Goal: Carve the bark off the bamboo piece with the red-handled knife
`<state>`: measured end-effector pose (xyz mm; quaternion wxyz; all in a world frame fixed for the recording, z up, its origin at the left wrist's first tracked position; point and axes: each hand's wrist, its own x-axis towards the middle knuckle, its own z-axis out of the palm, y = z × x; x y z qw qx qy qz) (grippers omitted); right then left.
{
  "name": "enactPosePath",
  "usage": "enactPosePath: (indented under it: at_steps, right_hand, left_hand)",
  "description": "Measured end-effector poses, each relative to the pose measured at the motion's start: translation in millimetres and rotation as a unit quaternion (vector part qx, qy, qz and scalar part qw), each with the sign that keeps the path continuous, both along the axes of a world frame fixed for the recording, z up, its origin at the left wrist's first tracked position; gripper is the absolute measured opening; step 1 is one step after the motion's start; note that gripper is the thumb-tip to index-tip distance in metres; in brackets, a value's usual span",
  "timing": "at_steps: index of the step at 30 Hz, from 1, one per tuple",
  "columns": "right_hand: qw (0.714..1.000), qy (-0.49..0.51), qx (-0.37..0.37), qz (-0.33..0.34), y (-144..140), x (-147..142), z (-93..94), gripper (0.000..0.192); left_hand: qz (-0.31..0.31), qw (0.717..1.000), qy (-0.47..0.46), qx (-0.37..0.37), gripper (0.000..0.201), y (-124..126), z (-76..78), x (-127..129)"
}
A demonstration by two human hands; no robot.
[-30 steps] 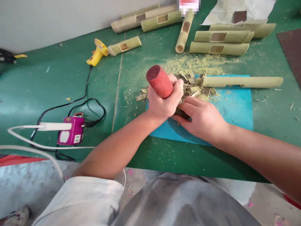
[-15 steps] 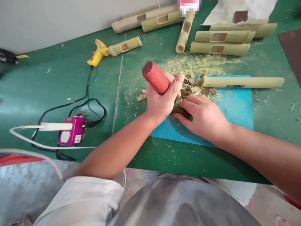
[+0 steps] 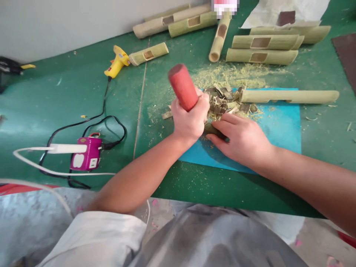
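Note:
My left hand [image 3: 190, 118] is wrapped round the thick red handle [image 3: 183, 87] of a tool. Its working end is hidden below the fist. Just to the right, my right hand [image 3: 240, 135] grips a short dark-green piece of bamboo [image 3: 213, 129], low over the blue sheet [image 3: 278, 129]. The fingers cover most of that piece. Behind both hands lies a heap of bark-like chips and shavings [image 3: 222, 102]. A long pale bamboo tube [image 3: 294, 96] with notches in its side rests across the sheet's far edge.
Several bamboo tubes with cut windows [image 3: 261, 56] lie at the back, some under white paper [image 3: 286, 15]. On the left are a yellow glue gun [image 3: 118, 61], a purple power socket [image 3: 87, 154] and loose cables. Pale sawdust [image 3: 236, 76] covers part of the green table [image 3: 155, 174].
My left hand has tilted the red handle more upright, and its thumb has folded in. My right hand and the bamboo piece stay in nearly the same place.

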<state>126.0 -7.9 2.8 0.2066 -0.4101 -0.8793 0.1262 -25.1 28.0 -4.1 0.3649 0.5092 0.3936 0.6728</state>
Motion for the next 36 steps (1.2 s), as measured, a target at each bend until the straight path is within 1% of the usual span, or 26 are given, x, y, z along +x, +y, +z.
enactPosePath:
  at_steps: [2, 4, 9, 13, 19, 22, 25, 27, 30, 31, 33, 36]
  right_hand:
    - [1.000, -0.002, 0.007, -0.001, -0.1, -0.2, 0.0, 0.025]
    - [1.000, -0.003, 0.011, -0.002, -0.9, -0.8, -0.1, 0.026]
    - [1.000, -0.005, 0.014, -0.006, -1.7, -1.5, -1.1, 0.025]
    - [1.000, 0.003, 0.011, -0.005, -0.6, -0.2, -2.2, 0.024]
    - [1.000, 0.008, 0.011, -0.001, -0.9, 0.7, -2.3, 0.023]
    - [1.000, 0.019, 0.006, 0.003, -1.7, 0.0, -2.7, 0.023]
    - [0.999, 0.038, -0.018, 0.016, -1.8, -0.7, -2.8, 0.023]
    - [0.998, 0.044, -0.032, 0.017, -0.9, -0.5, -2.5, 0.022]
    - [0.998, 0.039, -0.040, 0.010, 1.1, 0.4, -1.7, 0.021]
    - [0.998, 0.038, -0.039, 0.009, 1.5, 0.6, -1.5, 0.021]
    - [0.999, 0.035, -0.032, 0.007, 1.8, 0.7, -1.2, 0.021]
    - [0.999, 0.033, -0.025, 0.007, 1.1, 0.2, -1.3, 0.022]
  left_hand:
    - [-0.006, 0.999, -0.038, 0.017, 0.045, 2.2, -2.0, 0.4]
    - [-0.015, 0.999, -0.042, 0.018, 0.043, 4.1, -3.3, 0.7]
    - [-0.022, 1.000, -0.003, -0.003, 0.044, 2.8, -2.4, 0.7]
    - [-0.023, 0.999, 0.039, -0.002, 0.047, -0.8, -1.3, 0.0]
    - [-0.018, 0.999, 0.047, -0.013, 0.045, -1.0, -1.5, -0.9]
    - [-0.030, 0.997, 0.067, 0.003, 0.044, -0.8, 0.4, -1.0]
    - [-0.041, 0.996, 0.084, 0.010, 0.051, -2.0, 3.4, -0.7]
    - [-0.033, 0.995, 0.091, -0.002, 0.057, -2.5, 4.3, -0.5]
    - [0.006, 0.997, 0.076, -0.009, 0.058, -0.8, 3.0, 0.7]
    - [0.013, 0.999, 0.049, -0.001, 0.056, 0.3, 2.2, 1.3]
    - [0.008, 1.000, 0.001, 0.017, 0.051, 2.3, 1.0, 2.4]
    - [-0.013, 1.000, 0.020, -0.009, 0.045, 2.8, 0.4, 2.1]
